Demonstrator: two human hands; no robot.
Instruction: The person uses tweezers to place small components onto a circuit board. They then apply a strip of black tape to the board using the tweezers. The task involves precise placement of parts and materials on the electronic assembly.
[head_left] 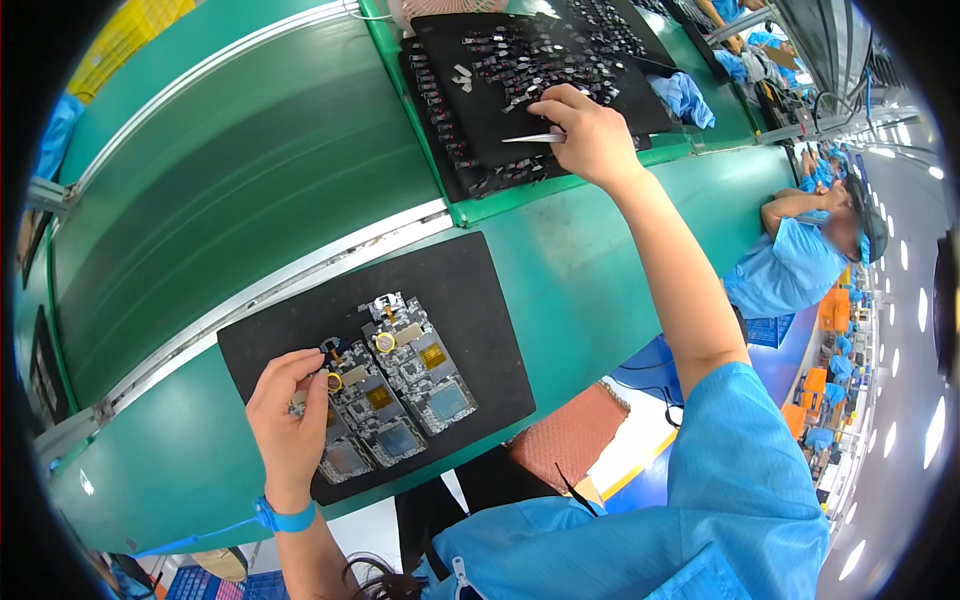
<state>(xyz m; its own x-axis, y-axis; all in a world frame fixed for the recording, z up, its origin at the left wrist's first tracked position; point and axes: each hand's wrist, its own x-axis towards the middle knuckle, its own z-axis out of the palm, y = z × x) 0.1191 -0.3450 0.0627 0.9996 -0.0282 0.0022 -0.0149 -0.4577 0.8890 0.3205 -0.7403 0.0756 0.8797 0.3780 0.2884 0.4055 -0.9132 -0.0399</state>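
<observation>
Three circuit boards (395, 400) lie side by side on a black mat (470, 300) at the near edge of a green workbench (590, 270), each bearing grey shielding cans, a small amber square and a gold-rimmed ring. The worker's left hand (290, 420), with a blue wrist strap (285, 518) at the wrist, rests on the leftmost board, fingers curled together with the thumb and forefinger pinched at that board's gold ring (333, 381); whether the ring is actually gripped cannot be told. The right arm stretches far forward across the bench, where the right hand (590, 135) is closed on a pair of metal tweezers (533, 138), whose tips point left over a black tray (480, 120) strewn with many small dark parts (540, 60). Whether the tweezers hold a part is too small to tell. A few pale pieces (462, 77) sit near the tray's middle. Between mat and tray runs a white rail (330, 255), and beyond it, to the left, a broad green conveyor belt (230, 170). A crumpled blue cloth (685, 98) lies just right of the tray. The worker wears a blue smock (740, 500). Farther along the line on the right, another person in blue (790, 265) leans at the same bench under rows of ceiling lights.
</observation>
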